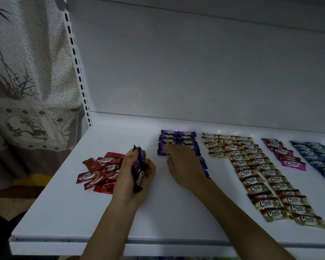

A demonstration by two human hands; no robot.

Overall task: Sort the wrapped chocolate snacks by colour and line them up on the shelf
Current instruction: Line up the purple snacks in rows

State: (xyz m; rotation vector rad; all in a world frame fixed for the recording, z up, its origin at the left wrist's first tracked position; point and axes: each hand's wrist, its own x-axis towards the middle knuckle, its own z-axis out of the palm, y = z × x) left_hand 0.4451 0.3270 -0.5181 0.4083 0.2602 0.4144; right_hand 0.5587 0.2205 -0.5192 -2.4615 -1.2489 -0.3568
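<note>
Currently the step in hand appears to be laying out the purple group. The purple rows [178, 140] lie at centre frame, towards the back of the shelf [68, 212], and look incomplete.

Hand states:
- Left hand [134, 173]: fingers curled round a bundle of purple snacks [138, 166], held upright just above the shelf surface, left of centre.
- Right hand [182, 163]: fingers stretched forward and narrowly spread, tips resting on the left column of the purple rows. No pinch is visible, so it seems to be seating or straightening a wrapper.

Position of the task items relative to the hands:
- The purple rows lie directly under and beyond the right fingertips. Part of the right column is hidden by the right hand.
- The red pile [101, 172] lies loose and unsorted just beside the left hand, at its left.
- The gold rows [251, 175] run right of the right forearm, near it but apart.
- The magenta row [283, 155] and the blue rows [319, 158] sit further right, well apart from both hands.

Next move, as judged: draw one wrapper from the left-hand bundle with the right hand and set it at the near end of a purple column, label up, edges in line with its neighbours. The red pile remains to be lined up.
</note>
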